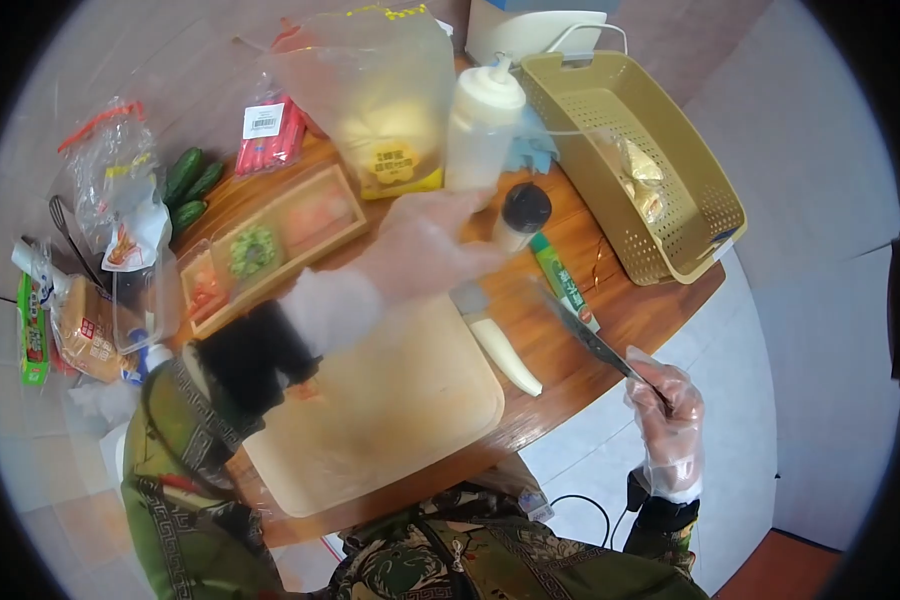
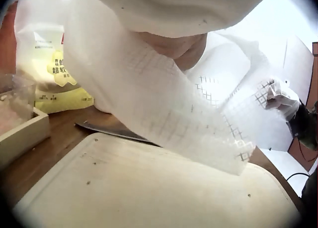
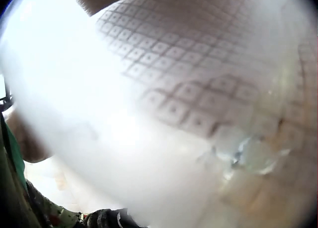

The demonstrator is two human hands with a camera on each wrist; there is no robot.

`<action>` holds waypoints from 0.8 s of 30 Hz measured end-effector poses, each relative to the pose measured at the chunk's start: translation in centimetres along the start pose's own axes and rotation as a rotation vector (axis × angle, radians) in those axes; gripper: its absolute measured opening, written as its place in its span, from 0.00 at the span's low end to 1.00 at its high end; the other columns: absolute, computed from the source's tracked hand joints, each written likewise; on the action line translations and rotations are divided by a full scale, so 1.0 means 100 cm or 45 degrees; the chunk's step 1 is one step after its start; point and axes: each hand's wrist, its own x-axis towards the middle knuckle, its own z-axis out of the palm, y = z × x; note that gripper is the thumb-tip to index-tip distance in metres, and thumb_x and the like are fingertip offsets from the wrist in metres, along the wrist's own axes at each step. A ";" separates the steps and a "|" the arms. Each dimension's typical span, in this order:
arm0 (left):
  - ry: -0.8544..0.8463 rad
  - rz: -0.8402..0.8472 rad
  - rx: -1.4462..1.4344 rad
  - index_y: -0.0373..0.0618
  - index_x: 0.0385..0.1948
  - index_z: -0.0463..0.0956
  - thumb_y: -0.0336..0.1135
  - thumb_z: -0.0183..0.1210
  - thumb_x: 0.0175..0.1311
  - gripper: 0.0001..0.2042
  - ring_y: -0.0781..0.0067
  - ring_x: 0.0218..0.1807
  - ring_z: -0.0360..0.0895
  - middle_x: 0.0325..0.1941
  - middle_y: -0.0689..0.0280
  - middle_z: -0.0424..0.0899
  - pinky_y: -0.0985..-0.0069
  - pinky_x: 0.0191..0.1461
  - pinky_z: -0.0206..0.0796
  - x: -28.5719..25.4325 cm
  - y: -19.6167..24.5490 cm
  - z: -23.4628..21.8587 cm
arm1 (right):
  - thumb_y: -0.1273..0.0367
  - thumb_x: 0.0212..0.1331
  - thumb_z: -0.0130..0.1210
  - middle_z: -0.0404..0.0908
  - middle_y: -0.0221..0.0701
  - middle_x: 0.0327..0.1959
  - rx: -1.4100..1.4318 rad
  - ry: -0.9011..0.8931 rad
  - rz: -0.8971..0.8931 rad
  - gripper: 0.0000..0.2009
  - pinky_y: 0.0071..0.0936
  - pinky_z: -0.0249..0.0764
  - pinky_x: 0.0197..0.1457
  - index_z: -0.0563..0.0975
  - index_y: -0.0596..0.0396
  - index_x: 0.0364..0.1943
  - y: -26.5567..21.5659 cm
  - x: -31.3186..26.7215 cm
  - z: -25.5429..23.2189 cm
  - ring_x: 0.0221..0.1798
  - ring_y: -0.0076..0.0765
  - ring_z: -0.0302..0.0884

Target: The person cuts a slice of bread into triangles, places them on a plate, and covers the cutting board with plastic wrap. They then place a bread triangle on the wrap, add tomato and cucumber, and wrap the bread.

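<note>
My left hand (image 1: 420, 245), in a clear glove and blurred, stretches over the far edge of the cutting board (image 1: 390, 420). Its fingers point towards the black-lidded jar (image 1: 527, 208) and the white squeeze bottle (image 1: 485, 125); whether they touch either is unclear. Off the table's right front edge, my gloved right hand (image 1: 667, 425) grips a knife (image 1: 595, 345), its blade angled up and left. A pale, long peeled piece (image 1: 508, 357) lies right of the board. The left wrist view shows a dark blade (image 2: 119, 133) beyond the board; glove plastic fills most of the right wrist view.
A wooden tray (image 1: 315, 258) of chopped food stands behind the board. Further back are a yellow bag (image 1: 395, 150), red packaged sticks (image 1: 270, 135) and cucumbers (image 1: 182, 178). Bread (image 1: 88, 325) is at left, a green tube (image 1: 560, 275) near the jar, and a perforated basket (image 1: 705, 205) at right.
</note>
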 end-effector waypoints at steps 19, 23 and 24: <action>-0.180 -0.285 -0.675 0.41 0.63 0.70 0.26 0.69 0.64 0.26 0.80 0.48 0.79 0.50 0.70 0.81 0.76 0.53 0.73 -0.061 0.030 -0.088 | 0.74 0.66 0.62 0.80 0.29 0.37 -0.005 0.102 0.020 0.13 0.22 0.69 0.40 0.83 0.61 0.53 0.003 -0.001 -0.010 0.34 0.22 0.72; -0.043 -0.655 -1.010 0.39 0.65 0.72 0.32 0.70 0.63 0.28 0.79 0.46 0.79 0.47 0.70 0.83 0.76 0.52 0.72 -0.123 0.049 -0.141 | 0.75 0.66 0.61 0.80 0.29 0.37 0.022 -0.067 -0.086 0.12 0.24 0.71 0.39 0.83 0.62 0.52 -0.003 0.008 0.019 0.34 0.23 0.73; -0.018 -0.733 -0.891 0.39 0.66 0.71 0.31 0.71 0.62 0.29 0.79 0.46 0.80 0.48 0.68 0.84 0.76 0.52 0.73 -0.134 0.051 -0.151 | 0.76 0.65 0.61 0.80 0.30 0.38 0.109 -0.200 -0.131 0.12 0.24 0.72 0.39 0.83 0.62 0.51 -0.008 0.011 0.028 0.34 0.23 0.73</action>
